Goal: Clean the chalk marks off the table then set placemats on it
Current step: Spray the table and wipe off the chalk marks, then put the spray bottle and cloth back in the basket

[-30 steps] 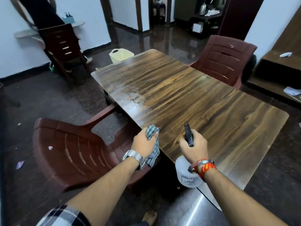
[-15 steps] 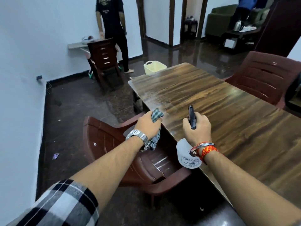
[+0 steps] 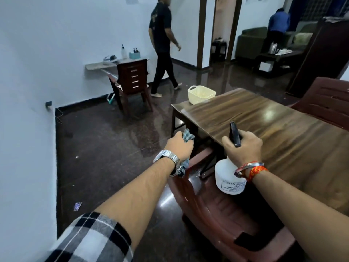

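Note:
The dark wooden table (image 3: 264, 125) runs from the middle of the view to the right, its top glossy with light reflections. My left hand (image 3: 179, 145) is closed around a checked grey-blue cloth (image 3: 188, 136), held in the air just left of the table's near corner. My right hand (image 3: 243, 146) grips the black trigger head of a white spray bottle (image 3: 227, 176), which hangs beside the table's near edge. No placemats are in view.
A maroon plastic chair (image 3: 217, 214) stands below my hands, pushed against the table. Another maroon chair (image 3: 326, 101) is at the far right. A cream basket (image 3: 201, 94) sits beyond the table's far end. A person in black (image 3: 162, 46) walks past a third chair (image 3: 132, 82) by the wall shelf.
My view has swung left and up, away from the table toward the wall and room. Both hands have come off the tabletop to its left edge, still holding cloth and bottle.

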